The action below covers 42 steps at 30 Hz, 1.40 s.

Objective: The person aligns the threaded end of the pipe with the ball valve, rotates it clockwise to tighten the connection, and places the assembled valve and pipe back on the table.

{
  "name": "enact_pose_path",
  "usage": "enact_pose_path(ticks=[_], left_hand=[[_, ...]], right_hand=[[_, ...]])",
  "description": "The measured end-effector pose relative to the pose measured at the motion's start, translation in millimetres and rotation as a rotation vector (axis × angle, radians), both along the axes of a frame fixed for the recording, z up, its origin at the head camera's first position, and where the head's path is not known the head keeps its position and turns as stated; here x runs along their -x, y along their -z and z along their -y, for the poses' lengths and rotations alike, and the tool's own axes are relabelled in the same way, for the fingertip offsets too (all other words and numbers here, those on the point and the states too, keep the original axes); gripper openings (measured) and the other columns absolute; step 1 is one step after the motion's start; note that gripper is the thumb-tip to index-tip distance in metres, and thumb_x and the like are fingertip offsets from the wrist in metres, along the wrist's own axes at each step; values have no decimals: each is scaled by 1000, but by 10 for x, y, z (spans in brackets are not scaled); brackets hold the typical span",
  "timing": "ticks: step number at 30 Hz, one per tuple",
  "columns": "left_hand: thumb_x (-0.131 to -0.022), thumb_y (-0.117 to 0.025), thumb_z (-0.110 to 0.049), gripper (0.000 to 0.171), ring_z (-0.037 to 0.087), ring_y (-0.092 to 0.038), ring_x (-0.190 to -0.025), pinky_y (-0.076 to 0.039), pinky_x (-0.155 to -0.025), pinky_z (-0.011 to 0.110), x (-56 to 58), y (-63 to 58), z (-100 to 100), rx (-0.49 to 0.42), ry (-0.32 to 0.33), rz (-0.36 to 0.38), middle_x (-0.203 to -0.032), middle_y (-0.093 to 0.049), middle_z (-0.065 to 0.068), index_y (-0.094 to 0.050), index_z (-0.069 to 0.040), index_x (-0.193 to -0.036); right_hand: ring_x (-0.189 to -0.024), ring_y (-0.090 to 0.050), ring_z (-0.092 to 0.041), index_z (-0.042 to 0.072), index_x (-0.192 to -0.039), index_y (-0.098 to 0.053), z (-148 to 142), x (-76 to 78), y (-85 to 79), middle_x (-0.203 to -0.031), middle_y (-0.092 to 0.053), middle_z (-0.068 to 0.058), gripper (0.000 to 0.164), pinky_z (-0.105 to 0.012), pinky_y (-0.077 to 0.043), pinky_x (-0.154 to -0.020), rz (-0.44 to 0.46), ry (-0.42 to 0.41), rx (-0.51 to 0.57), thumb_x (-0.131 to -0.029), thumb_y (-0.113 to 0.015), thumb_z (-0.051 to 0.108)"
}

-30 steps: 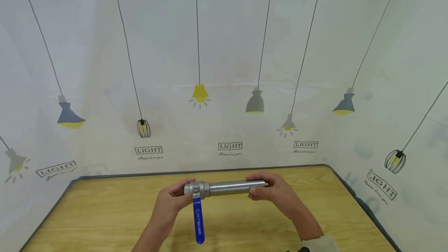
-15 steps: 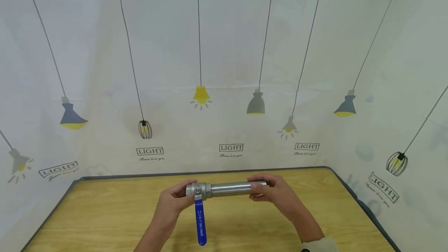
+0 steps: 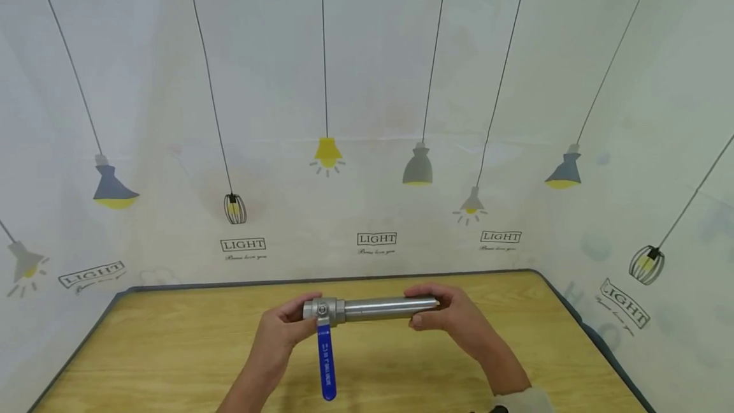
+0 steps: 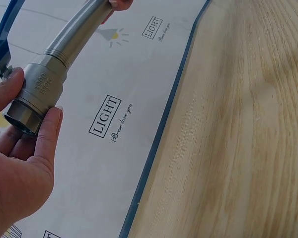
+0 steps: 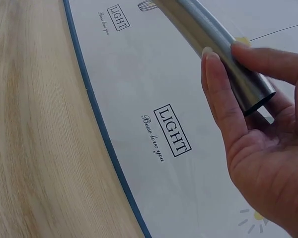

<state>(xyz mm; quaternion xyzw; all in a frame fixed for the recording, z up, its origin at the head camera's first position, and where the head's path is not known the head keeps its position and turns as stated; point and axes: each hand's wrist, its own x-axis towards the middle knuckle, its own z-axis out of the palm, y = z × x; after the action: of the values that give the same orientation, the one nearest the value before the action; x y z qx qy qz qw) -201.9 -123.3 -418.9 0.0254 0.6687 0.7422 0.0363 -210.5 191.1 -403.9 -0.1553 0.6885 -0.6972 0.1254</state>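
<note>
A steel ball valve (image 3: 323,311) with a blue lever handle (image 3: 327,362) is held up above the table, its lever hanging toward me. My left hand (image 3: 278,336) grips the valve's hexagonal end between thumb and fingers; the open bore shows in the left wrist view. Joined to the valve's other side, a straight steel pipe (image 3: 384,308) runs level to the right. Around the pipe's free end, my right hand (image 3: 453,317) holds it with thumb in front and fingers behind. That hollow end (image 5: 260,101) lies near the palm in the right wrist view.
A light wood-grain table (image 3: 172,349) lies beneath, with a dark blue edge strip (image 3: 229,285) along its back. Pale wall sheeting (image 3: 367,81) printed with hanging lamps and LIGHT labels rises behind and at both sides.
My right thumb moves from lower on the pipe up over its front, then back down below it. The valve and left hand stay nearly in place; the view shifts slightly.
</note>
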Motion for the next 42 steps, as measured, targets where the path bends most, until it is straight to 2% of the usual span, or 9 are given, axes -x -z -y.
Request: enact_pose_path(ticks=[5,11,14,17,23,31,36,42], left_hand=[[-80,-73,-1,44,23,-65,-105,-56,-87,33,-3,5,2,5,-3,4,-118,-67,17,-66,-3,-123],[-80,-72,-1,44,23,-64,-105,-56,-86,33,-13,7,-7,5,-13,9,-119,-67,17,-65,-2,-123],[-80,-72,-1,44,23,-64,-105,-56,-86,33,-19,-1,-8,7,-12,16,-120,-66,17,-65,-3,-124],[-81,-72,-1,44,23,-64,-105,-56,-86,33,-21,-10,-7,11,-9,18,-120,-66,17,-65,-3,-124],[-81,-73,-3,44,24,-64,-106,-55,-87,34,-23,-29,-4,19,-6,13,-119,-67,17,-65,-4,-124],[-81,-73,-3,45,23,-64,-107,-55,-89,35,-17,-19,-1,16,-5,22,-120,-66,17,-64,-3,-125],[-81,-72,-1,45,23,-64,-106,-55,-88,34,-11,-24,-4,13,-2,7,-120,-66,17,-64,-3,-125],[-81,-73,-3,44,23,-64,-106,-55,-88,34,-8,-21,-17,22,-4,11,-120,-67,16,-65,-5,-125]], right_hand=[[-84,-69,-19,-8,-124,-57,-4,1,9,-105,-64,-18,44,-37,-59,-81,-11,-3,3,-84,-71,2],[-80,-69,-19,2,-119,-65,6,-1,19,-101,-65,-15,36,-38,-59,-78,3,15,21,-85,-72,9],[-80,-69,-19,3,-118,-65,11,1,21,-101,-65,-14,33,-39,-59,-78,12,18,30,-87,-71,11],[-81,-70,-21,-1,-118,-64,19,6,20,-102,-65,-14,33,-40,-59,-79,18,25,32,-88,-70,11],[-83,-70,-21,-14,-124,-54,30,4,0,-105,-65,-14,47,-40,-59,-81,28,27,31,-86,-71,9],[-83,-70,-18,-10,-126,-55,14,-11,-7,-101,-66,-19,48,-39,-59,-80,20,-9,18,-82,-72,0],[-80,-69,-17,-13,-127,-52,11,-11,-27,-101,-65,-18,49,-37,-59,-78,11,-8,13,-84,-71,3],[-80,-70,-19,-11,-125,-55,7,-18,-24,-97,-67,-14,47,-37,-60,-77,26,-1,37,-85,-72,7]])
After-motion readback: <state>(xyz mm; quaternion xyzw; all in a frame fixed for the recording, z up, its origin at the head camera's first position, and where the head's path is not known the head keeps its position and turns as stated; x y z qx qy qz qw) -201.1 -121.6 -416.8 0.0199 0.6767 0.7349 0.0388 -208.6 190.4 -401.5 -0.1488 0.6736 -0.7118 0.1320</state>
